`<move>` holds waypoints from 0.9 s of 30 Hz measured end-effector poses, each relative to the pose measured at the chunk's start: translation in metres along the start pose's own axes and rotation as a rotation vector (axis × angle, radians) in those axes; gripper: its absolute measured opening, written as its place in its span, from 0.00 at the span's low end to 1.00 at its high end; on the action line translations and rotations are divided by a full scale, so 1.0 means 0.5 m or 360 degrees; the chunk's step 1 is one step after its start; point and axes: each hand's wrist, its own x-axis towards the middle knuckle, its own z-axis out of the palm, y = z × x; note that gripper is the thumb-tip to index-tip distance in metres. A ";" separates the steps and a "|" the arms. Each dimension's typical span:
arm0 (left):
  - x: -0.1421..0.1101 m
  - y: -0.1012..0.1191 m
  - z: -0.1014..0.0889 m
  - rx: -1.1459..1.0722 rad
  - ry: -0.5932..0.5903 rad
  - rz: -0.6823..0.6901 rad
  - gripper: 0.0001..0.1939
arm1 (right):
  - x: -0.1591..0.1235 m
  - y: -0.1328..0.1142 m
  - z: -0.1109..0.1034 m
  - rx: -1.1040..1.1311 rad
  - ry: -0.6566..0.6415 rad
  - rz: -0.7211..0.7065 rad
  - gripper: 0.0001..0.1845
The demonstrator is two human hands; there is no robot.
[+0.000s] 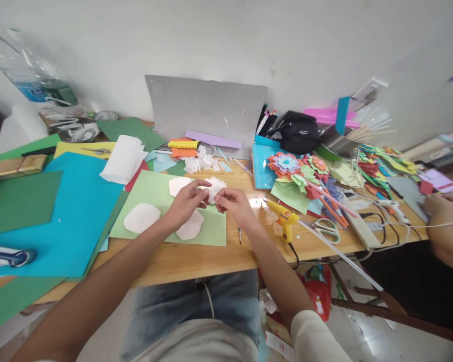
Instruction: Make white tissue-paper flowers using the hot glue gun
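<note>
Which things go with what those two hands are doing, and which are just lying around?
Seem part of it:
white ruffle, at the fingertips of the left hand and right hand
white paper pieces
pale green sheet

Seem just lying around:
bottles
black pouch
blue paper
flowers
glue gun (not in hand; hard to be sure)

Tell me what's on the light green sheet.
Three white paper pieces. The left hand and wrist partly cover at least two; anything else beneath them can't be seen.
</note>
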 end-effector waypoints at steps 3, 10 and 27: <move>-0.001 0.001 -0.001 -0.0036 0.0023 0.0002 0.18 | 0.000 0.000 0.000 -0.0018 0.0040 -0.0029 0.16; 0.001 -0.011 -0.005 0.0255 0.0033 0.0148 0.18 | -0.001 0.003 -0.004 -0.0074 0.0052 0.0005 0.16; 0.001 -0.004 -0.007 0.0269 0.0046 0.0190 0.09 | -0.002 -0.002 0.003 0.0220 0.0094 0.0106 0.16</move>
